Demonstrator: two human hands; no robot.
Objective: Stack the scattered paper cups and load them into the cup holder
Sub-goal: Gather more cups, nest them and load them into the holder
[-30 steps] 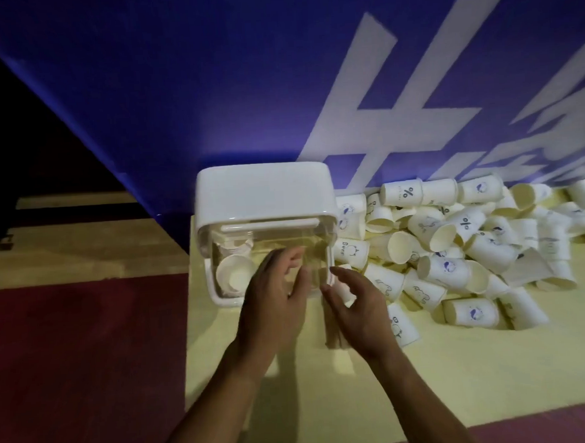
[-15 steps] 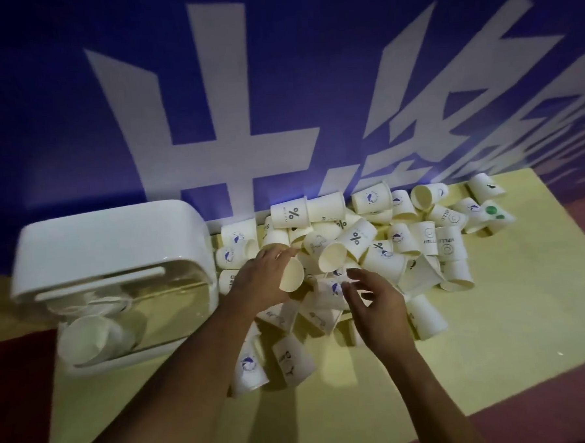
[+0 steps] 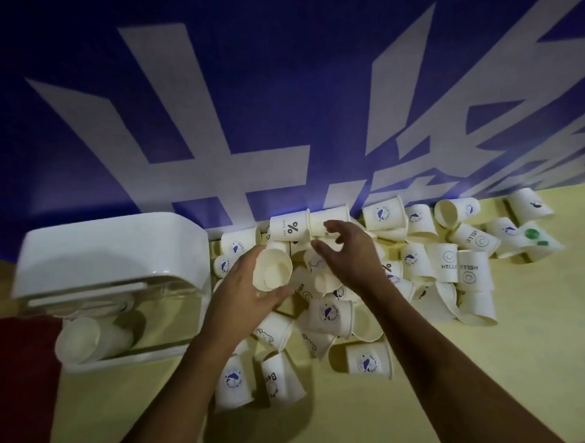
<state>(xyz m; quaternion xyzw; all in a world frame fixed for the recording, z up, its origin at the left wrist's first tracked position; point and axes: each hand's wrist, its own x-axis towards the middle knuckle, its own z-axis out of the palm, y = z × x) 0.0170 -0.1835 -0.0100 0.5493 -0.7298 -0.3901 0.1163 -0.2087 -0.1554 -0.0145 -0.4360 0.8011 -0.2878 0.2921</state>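
Several white printed paper cups [image 3: 445, 260] lie scattered in a heap on the yellow table [image 3: 495, 363]. The cup holder [image 3: 109, 251], white-topped with a clear front, stands at the left; a short stack of cups [image 3: 87, 338] lies on its side inside it. My left hand [image 3: 244, 298] is shut on one paper cup [image 3: 271, 270], its mouth turned toward me. My right hand [image 3: 350, 255] hovers open with spread fingers over the far part of the heap, just in front of a plain cup [image 3: 330, 217] lying on its side.
A blue banner [image 3: 278, 103] with large white characters rises right behind the table. Dark red floor [image 3: 18, 388] shows to the left of the table and the holder. Bare yellow tabletop lies in front and to the right of the heap.
My view has swung from the holder to the heap. My left hand left the holder and took a cup. My right hand moved forward over the far cups.
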